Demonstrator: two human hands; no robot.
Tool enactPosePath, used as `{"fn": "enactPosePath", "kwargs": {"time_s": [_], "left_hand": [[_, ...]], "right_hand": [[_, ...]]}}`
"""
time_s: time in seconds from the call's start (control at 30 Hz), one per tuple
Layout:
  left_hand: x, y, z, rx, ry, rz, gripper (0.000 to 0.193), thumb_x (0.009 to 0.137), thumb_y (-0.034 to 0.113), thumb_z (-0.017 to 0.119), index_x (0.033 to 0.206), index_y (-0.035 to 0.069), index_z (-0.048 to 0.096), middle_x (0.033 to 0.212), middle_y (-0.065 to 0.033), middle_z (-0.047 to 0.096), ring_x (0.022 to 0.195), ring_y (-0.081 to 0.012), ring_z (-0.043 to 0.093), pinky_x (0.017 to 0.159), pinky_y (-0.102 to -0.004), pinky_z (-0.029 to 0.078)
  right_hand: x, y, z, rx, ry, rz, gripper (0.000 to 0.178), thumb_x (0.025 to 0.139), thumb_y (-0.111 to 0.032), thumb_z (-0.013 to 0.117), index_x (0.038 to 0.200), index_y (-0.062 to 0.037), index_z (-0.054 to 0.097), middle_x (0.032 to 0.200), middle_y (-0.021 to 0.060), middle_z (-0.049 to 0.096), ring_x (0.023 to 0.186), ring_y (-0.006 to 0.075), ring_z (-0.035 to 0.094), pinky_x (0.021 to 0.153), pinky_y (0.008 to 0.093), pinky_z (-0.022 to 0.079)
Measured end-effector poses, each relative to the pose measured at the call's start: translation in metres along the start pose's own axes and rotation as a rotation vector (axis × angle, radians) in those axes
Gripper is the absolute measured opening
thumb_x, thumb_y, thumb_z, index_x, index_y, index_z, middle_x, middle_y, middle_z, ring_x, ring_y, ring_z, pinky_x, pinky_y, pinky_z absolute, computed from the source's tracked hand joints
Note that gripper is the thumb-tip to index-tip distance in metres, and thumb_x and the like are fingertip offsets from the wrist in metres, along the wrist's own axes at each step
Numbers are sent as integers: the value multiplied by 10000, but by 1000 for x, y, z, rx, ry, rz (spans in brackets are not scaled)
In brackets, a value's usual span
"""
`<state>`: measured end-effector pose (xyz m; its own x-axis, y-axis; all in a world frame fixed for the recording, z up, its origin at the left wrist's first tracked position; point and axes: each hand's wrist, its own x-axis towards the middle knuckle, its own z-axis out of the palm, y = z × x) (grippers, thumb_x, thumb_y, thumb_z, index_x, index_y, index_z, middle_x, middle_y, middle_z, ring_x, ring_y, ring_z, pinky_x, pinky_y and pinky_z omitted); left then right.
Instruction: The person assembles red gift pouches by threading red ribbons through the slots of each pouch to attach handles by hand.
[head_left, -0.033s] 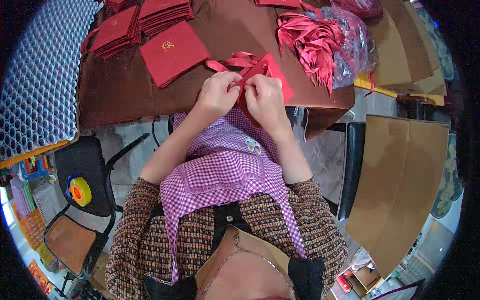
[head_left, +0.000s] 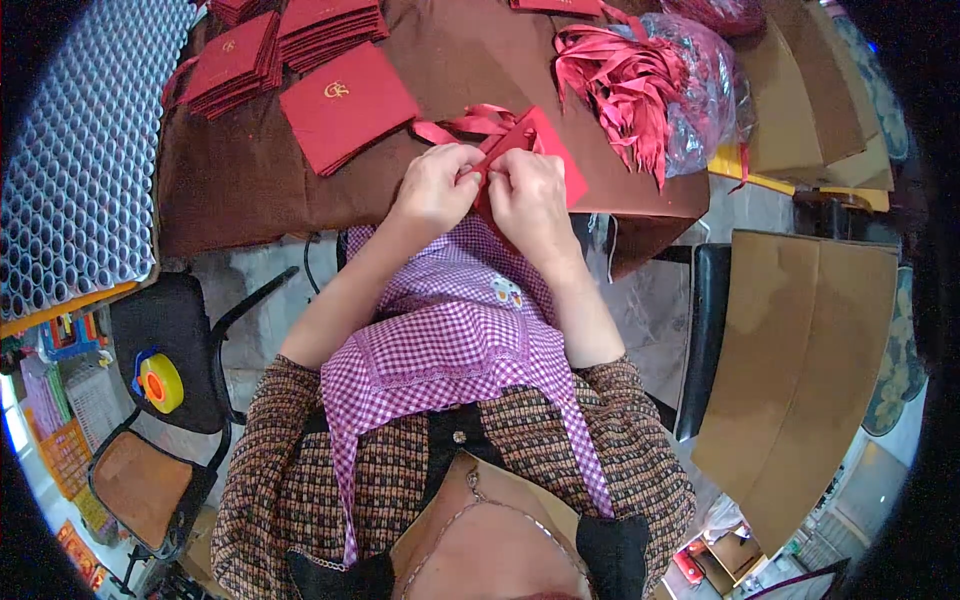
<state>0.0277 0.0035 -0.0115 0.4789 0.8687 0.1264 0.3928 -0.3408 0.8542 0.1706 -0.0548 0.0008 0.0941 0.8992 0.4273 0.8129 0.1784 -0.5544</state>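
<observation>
At the table's near edge, a red paper gift bag [head_left: 562, 165] stands tilted between my hands. My left hand [head_left: 437, 187] pinches its left side, thumb and fingers pressed together. Close beside it, my right hand [head_left: 530, 198] is closed at the bag's upper edge; its fingertips are partly hidden. A shiny red ribbon [head_left: 480, 121] loops out behind my hands onto the cloth. Whether my fingertips also hold ribbon, I cannot tell. To the left lies a stack of flat red bags [head_left: 350, 110] with a gold emblem.
More red stacks [head_left: 232, 65] lie at the far left of the brown-covered table [head_left: 240, 190]. At the far right, loose red ribbons [head_left: 630, 95] spill from a clear plastic bag [head_left: 705, 115]. Cardboard [head_left: 800, 370] stands at right; a chair [head_left: 165, 340] holding tape [head_left: 160, 383] is at left.
</observation>
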Motion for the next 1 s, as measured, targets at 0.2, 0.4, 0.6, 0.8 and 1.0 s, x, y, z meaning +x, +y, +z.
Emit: {"fn": "enactPosePath", "kwargs": {"time_s": [0.2,0.4,0.6,0.8,1.0], "left_hand": [[-1,0,7,52,41,16,226,780,39,614,999,-10,644,865,-116,641,714,-146,606,654,-279,493],[-3,1,8,-22,56,-13,219,784,45,616,994,-6,646,861,-114,635,699,-145,597,645,-277,486],[0,3,-1,-36,22,16,205,763,32,591,961,-7,632,866,-153,631,834,-299,618,758,-388,496],[3,3,-13,65,-129,281,188,782,32,586,963,22,634,886,-139,628,884,-313,575,807,-401,469],[2,-4,-13,37,-192,366,208,784,127,652,964,27,631,886,-117,629,811,-295,555,753,-373,459]], "right_hand": [[-2,-3,10,-141,37,-95,69,729,-19,613,782,-16,569,695,138,587,704,325,570,698,428,390],[-4,9,12,278,-16,214,113,785,-71,622,846,0,559,729,184,623,715,350,616,696,459,453],[15,14,-25,130,-52,-105,155,773,-65,666,903,9,624,809,143,664,729,293,656,662,366,508],[24,13,-43,-108,-55,-265,108,737,-89,666,844,-73,670,889,51,642,945,207,545,943,395,330],[19,25,-44,-72,-341,-231,67,755,-95,644,806,-56,664,772,54,628,867,225,561,936,390,339]]}}
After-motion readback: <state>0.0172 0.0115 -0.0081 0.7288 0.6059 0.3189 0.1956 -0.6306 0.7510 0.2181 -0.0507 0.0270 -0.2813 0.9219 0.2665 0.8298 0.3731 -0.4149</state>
